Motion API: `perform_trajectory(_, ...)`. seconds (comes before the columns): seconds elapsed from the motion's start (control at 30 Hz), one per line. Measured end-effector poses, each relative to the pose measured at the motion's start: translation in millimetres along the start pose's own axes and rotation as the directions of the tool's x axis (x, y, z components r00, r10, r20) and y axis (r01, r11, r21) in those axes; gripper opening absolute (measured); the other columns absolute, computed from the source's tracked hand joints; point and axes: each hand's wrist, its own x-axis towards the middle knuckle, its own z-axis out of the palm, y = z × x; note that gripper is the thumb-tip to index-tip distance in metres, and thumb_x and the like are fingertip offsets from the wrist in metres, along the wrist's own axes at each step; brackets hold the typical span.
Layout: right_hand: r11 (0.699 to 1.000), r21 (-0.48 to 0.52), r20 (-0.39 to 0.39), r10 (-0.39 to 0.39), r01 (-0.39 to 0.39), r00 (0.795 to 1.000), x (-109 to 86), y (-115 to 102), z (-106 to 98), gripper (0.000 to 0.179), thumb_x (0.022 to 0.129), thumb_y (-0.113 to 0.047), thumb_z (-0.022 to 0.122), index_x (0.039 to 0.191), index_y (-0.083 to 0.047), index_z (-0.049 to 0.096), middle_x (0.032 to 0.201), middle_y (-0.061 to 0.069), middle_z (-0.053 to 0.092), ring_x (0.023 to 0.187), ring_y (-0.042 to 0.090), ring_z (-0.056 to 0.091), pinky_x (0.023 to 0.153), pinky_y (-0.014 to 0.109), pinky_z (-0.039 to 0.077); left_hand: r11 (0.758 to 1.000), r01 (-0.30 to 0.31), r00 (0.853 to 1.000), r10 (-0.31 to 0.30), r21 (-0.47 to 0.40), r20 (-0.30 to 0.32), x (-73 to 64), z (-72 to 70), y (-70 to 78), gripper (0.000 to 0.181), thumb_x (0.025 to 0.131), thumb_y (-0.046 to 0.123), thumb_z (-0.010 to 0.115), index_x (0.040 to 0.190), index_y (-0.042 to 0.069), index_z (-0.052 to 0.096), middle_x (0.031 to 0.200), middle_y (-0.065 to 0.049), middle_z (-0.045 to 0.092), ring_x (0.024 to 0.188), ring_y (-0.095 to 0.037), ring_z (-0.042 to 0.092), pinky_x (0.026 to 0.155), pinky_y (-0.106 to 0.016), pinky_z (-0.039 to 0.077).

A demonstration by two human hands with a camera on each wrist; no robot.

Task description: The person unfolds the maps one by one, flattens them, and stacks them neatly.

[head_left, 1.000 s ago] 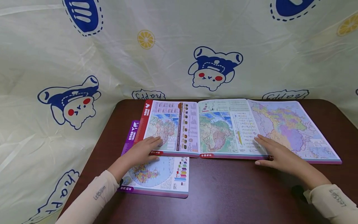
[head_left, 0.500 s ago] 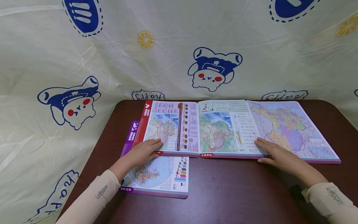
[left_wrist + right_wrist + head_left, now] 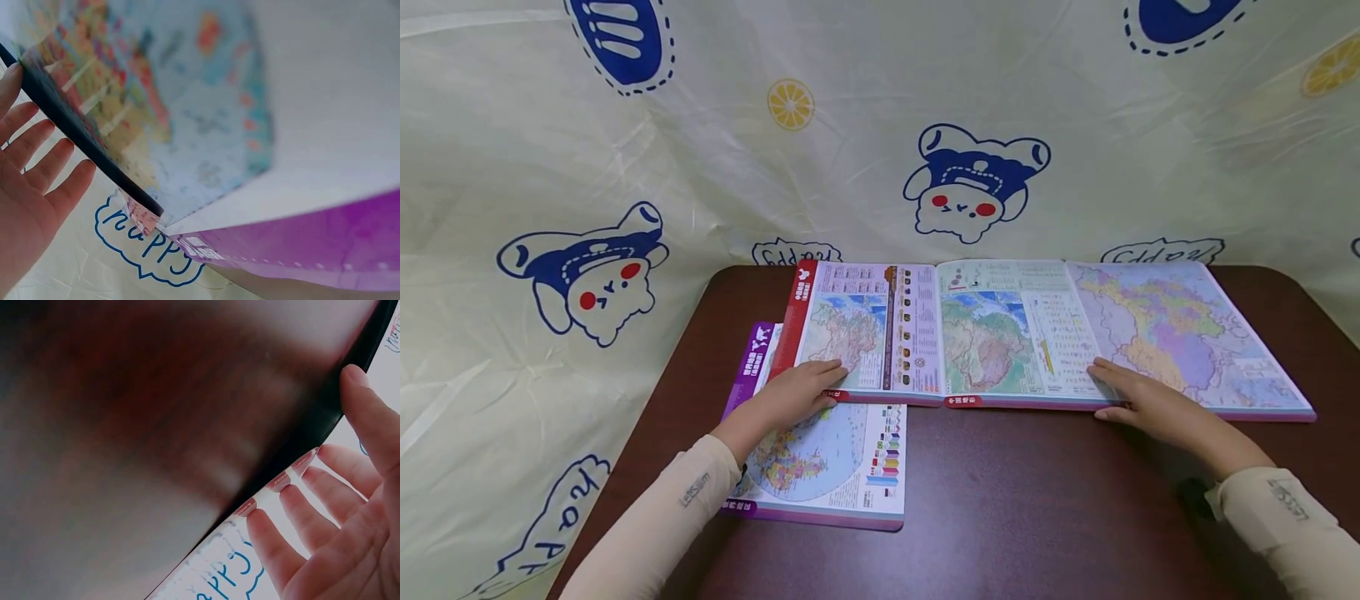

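Red-edged map (image 3: 992, 350) under straight fingers (image 3: 1116, 377)

Head pic mostly sharp, soft sheen on tabletop (image 3: 992, 479); wrist pics blurry nr lens, R dark

Can't read the smaller lettering (image 3: 853, 277) on the red-edged fold-out map (image 3: 1037, 333), nor see its patches under the left hand (image 3: 786, 396) and right hand (image 3: 1161, 410), nor the part of the purple-edged map (image 3: 805, 467) covered by fold-out and left hand. From the head view, lose the table (image 3: 1000, 517), left sleeve (image 3: 647, 533) and right sleeve (image 3: 1277, 525) past the bottom edge, and can't identify the dark thing (image 3: 1195, 498) beside the right sleeve. In the wrist views, get smeared print on the purple-edged map and a formless brownish blur (image 3: 156, 412), with left hand cut off at the left edge, right hand at the right.
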Motion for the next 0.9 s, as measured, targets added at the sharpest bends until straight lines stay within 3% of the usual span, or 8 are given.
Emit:
perform_trajectory(0.37, 0.999, 0.035, 0.006, 0.008, -0.008, 1.0, 1.5, 1.2, -3.0, 0.069, 0.08, -0.026, 0.067, 0.128, 0.013, 0.036, 0.131, 0.037, 0.028, 0.119, 0.051, 0.028, 0.093, 0.059, 0.024, 0.999, 0.004, 1.0, -0.003, -0.053, 0.028, 8.4, -0.2, -2.8, 0.054, 0.086, 0.024, 0.061, 0.135, 0.011, 0.042, 0.138, -0.008, 0.038, 0.127, -0.026, 0.032, 0.1, -0.038, 0.03)
perform_trajectory(0.73, 0.997, 0.059, 0.051, 0.054, -0.057, 0.997, 3.6, 0.0, -3.6, 0.073, 0.08, -0.029, 0.066, 0.131, 0.013, 0.033, 0.134, 0.036, 0.025, 0.121, 0.051, 0.024, 0.094, 0.06, 0.022, 0.996, 0.032, 0.998, -0.028, -0.086, 0.052, 8.0, -1.7, -2.7, 0.055, 0.086, 0.026, 0.061, 0.136, 0.012, 0.041, 0.139, -0.007, 0.037, 0.128, -0.026, 0.029, 0.101, -0.038, 0.029)
perform_trajectory(0.9, 0.996, 0.056, 0.054, 0.062, -0.065, 0.997, 2.3, -1.7, -2.1, 0.073, 0.08, -0.029, 0.066, 0.131, 0.013, 0.033, 0.133, 0.036, 0.026, 0.121, 0.051, 0.024, 0.094, 0.059, 0.022, 0.988, 0.059, 0.998, -0.054, -0.143, 0.039, 1.9, -4.5, -7.7, 0.057, 0.084, 0.026, 0.064, 0.135, 0.013, 0.042, 0.139, -0.008, 0.036, 0.128, -0.026, 0.03, 0.099, -0.04, 0.031)
